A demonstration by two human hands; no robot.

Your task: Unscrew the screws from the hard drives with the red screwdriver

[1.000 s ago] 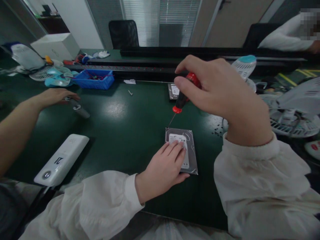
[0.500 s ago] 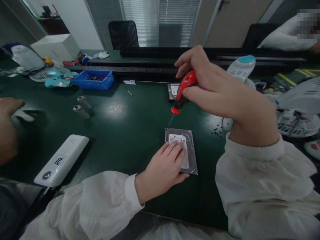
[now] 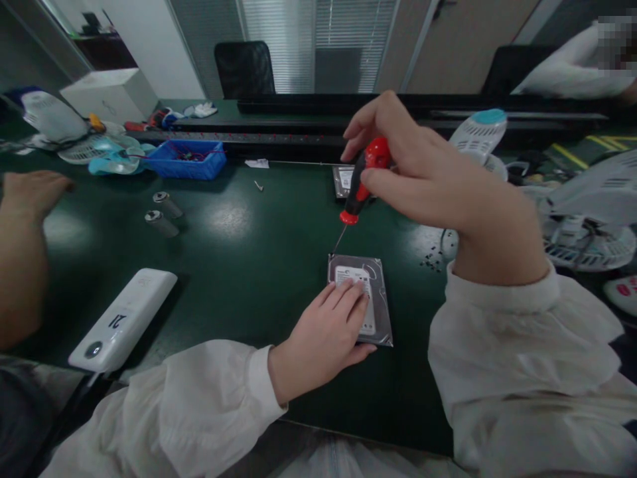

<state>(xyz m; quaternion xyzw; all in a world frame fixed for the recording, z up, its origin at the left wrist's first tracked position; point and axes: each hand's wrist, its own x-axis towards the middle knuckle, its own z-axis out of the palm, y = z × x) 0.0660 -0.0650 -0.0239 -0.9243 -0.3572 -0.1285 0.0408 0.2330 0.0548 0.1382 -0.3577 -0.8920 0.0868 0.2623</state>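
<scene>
A silver hard drive (image 3: 381, 299) with a white label lies flat on the green table before me. My left hand (image 3: 331, 325) grips it, fingers over the label and thumb along the near edge. In my right hand (image 3: 408, 166) is a red and black screwdriver (image 3: 357, 189), tilted, its handle between thumb and fingers. The thin shaft points down, and its tip meets the drive's far left corner. Whether a screw sits under the tip is too small to tell. Behind the screwdriver, a second hard drive (image 3: 343, 180) lies partly hidden.
A white power bank (image 3: 123, 320) and two metal cylinders (image 3: 162, 224) lie to the left. Beyond them stands a blue bin (image 3: 188, 159) with wires. Small dark screws (image 3: 432, 259) are scattered at right, near white fan-like housings (image 3: 592, 232). Another person's arm (image 3: 24, 252) reaches in from the left.
The screwdriver handle has turned in my right hand, with its tip still at the drive's corner. My left hand stays put. The other person's hand at left has shifted up and right.
</scene>
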